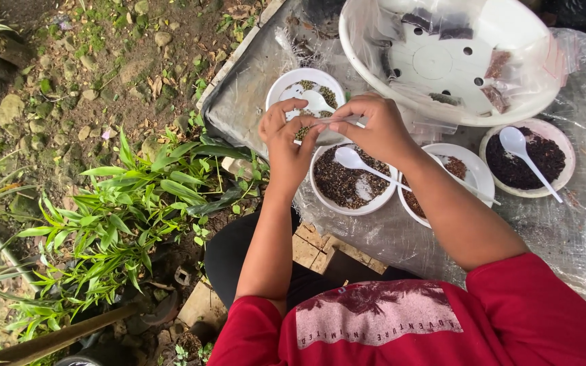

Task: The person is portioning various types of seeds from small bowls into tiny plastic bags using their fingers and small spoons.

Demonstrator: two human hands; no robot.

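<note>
Both hands, left (286, 139) and right (371, 129), pinch a small clear bag (327, 122) of seeds: light, limp, slippery, best held by its rim

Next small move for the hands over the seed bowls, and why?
Probably pull the small clear bag's mouth wider. Both the left hand and right hand pinch it above the bowl of dark seeds, a few greenish seeds already sit inside, and the white spoon rests in that bowl, unheld.
</note>
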